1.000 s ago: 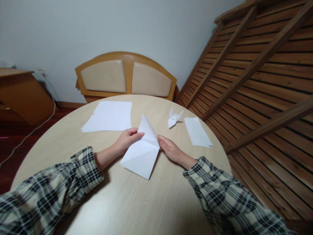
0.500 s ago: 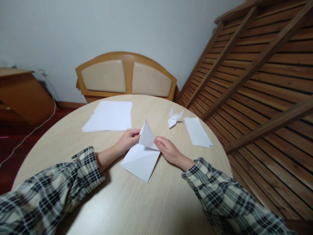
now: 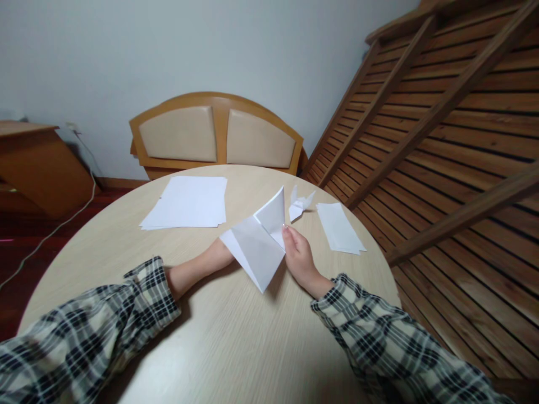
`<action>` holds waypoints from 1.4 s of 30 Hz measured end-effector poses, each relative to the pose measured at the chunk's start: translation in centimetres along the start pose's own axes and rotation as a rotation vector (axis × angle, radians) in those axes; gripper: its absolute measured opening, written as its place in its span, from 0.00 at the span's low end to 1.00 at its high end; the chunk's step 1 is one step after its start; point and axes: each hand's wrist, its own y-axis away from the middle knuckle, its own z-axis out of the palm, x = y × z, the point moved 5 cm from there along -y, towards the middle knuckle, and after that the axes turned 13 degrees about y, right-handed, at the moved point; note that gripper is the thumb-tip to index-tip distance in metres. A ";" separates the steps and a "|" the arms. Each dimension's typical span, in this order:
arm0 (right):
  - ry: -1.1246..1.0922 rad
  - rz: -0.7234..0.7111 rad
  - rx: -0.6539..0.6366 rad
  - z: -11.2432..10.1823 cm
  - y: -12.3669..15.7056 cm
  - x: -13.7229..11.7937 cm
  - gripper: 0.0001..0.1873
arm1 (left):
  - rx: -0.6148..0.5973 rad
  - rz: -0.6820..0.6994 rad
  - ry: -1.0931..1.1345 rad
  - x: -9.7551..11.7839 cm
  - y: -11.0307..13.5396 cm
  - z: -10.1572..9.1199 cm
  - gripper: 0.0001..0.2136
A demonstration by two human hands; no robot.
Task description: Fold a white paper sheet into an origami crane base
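As paper (image 3: 259, 247) hides the left hand's (image 3: 219, 254) grip, the right hand (image 3: 300, 255) pinches its edge.

Folded sheet (image 3: 261, 252): matt, smooth paper
Table (image 3: 219, 342): wood-grained, smooth, faintly glossy
Sleeves (image 3: 138, 303): soft, matt cloth
Headboard frame (image 3: 222, 134): smooth wood, satin sheen
Headboard panels (image 3: 179, 134): smooth, leather-like
Slats (image 3: 484, 134): matt wood, rough-looking

Headboard (image 3: 222, 132) behind table (image 3: 236, 348), paper stack (image 3: 187, 202) on left, folded sheet (image 3: 259, 249) centre, crane (image 3: 297, 210) right
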 end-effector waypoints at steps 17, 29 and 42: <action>0.055 -0.069 -0.036 1.2 0.7 -1.7 0.19 | -0.063 -0.118 -0.107 -0.2 2.7 3.4 0.20; -0.202 0.108 -0.100 1.4 1.1 -1.9 0.20 | -0.188 -0.145 -0.003 0.9 3.0 4.2 0.21; -0.011 0.010 -0.008 1.0 1.2 -1.2 0.19 | -0.103 -0.105 -0.127 0.5 3.0 3.6 0.17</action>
